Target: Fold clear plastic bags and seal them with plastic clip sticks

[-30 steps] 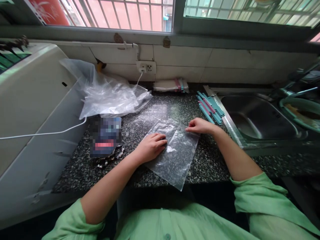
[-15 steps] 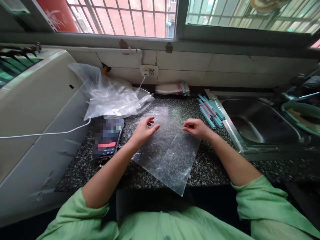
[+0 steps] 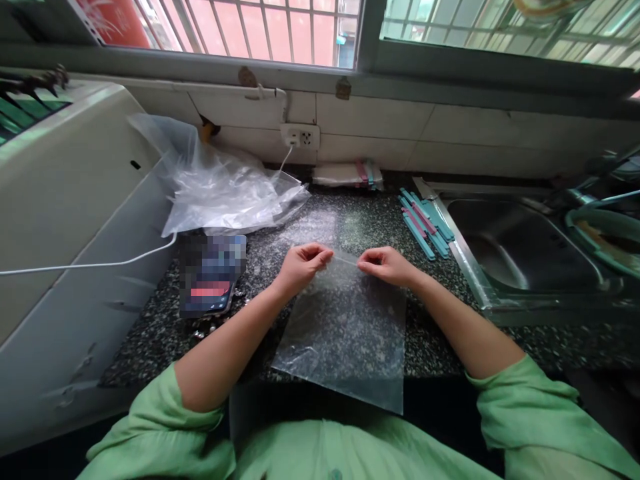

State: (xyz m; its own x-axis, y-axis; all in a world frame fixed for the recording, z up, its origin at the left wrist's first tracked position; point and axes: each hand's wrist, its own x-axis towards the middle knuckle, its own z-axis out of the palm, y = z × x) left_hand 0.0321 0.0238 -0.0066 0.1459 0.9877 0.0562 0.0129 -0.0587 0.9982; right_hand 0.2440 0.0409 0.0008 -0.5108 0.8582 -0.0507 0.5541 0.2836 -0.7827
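Observation:
A clear plastic bag (image 3: 345, 333) lies flat over the speckled counter, its near end hanging past the front edge. My left hand (image 3: 306, 267) pinches the bag's far edge between thumb and fingers. A short way to the right, my right hand (image 3: 384, 265) pinches the same edge. Between the two hands the edge runs as a thin, nearly straight strip. The fingertips cover the parts of the edge they hold.
A heap of clear plastic bags (image 3: 225, 190) lies at the back left, with a phone (image 3: 213, 277) nearer. Turquoise and pink strips (image 3: 425, 223) lie beside the metal sink (image 3: 525, 247). A packet (image 3: 345, 175) rests by the wall under the socket (image 3: 303, 137).
My left hand has moved right and closed on the bag's edge. The hands are closer together, and the bag has turned so its edge runs across in front of me.

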